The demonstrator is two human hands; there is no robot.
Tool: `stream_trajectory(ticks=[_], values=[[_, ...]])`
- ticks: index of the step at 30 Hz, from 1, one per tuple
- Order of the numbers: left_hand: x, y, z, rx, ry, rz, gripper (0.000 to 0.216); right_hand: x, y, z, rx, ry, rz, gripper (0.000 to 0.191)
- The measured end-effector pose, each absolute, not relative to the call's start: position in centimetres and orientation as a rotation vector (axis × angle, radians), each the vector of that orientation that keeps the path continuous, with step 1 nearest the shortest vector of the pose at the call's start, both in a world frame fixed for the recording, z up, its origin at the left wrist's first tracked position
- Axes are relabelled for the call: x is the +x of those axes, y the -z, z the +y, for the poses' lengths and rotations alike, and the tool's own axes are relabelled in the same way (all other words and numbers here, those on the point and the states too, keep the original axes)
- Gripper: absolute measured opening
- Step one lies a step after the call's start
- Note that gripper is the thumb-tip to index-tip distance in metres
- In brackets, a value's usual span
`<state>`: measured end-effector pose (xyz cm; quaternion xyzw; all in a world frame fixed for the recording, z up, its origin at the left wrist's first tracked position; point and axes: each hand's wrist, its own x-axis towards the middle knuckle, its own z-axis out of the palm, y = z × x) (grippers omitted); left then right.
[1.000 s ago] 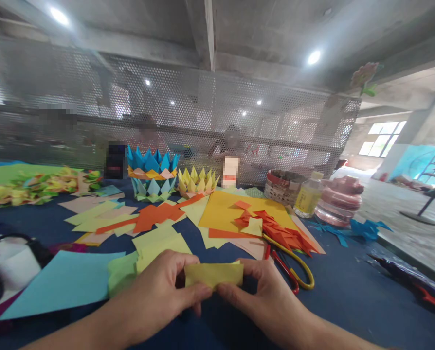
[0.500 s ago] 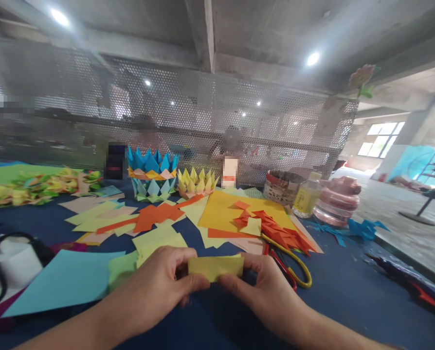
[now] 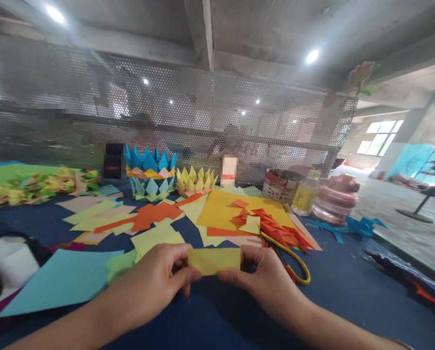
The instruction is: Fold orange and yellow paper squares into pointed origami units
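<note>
A small folded yellow paper strip (image 3: 213, 260) is held up just above the dark blue table (image 3: 341, 287), between both my hands. My left hand (image 3: 155, 287) pinches its left end with thumb and fingers closed. My right hand (image 3: 264, 282) pinches its right end the same way. Behind the right hand lie scissors with yellow handles (image 3: 294, 265). Pale yellow sheets (image 3: 157, 238) and a light blue sheet (image 3: 64, 279) lie near my left hand.
A large yellow sheet (image 3: 225, 209) carries orange folded pieces (image 3: 279, 231). Orange scraps (image 3: 152, 214), a blue paper crown (image 3: 150, 177) and a yellow crown (image 3: 197, 181) sit farther back. At the right stand a bottle (image 3: 305, 194), a basket (image 3: 281, 184) and a pink jar (image 3: 336, 199). A perforated metal screen closes the far side.
Both hands have lifted the yellow strip slightly higher and away from me. The grip on it is unchanged.
</note>
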<state>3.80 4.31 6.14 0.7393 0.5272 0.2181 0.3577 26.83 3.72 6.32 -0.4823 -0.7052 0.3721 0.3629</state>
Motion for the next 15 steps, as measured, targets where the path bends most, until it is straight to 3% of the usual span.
stream_trajectory(ticks=[8, 15], values=[[3.41, -5.58, 4.49, 1.910, -0.595, 1.390, 0.036, 26.93, -6.51, 3.86, -1.281, -0.842, -1.898, 0.029], [3.31, -5.67, 4.47, 1.893, -0.631, 1.382, 0.035, 26.87, -6.57, 3.66, -1.356, -0.752, -1.950, 0.028]])
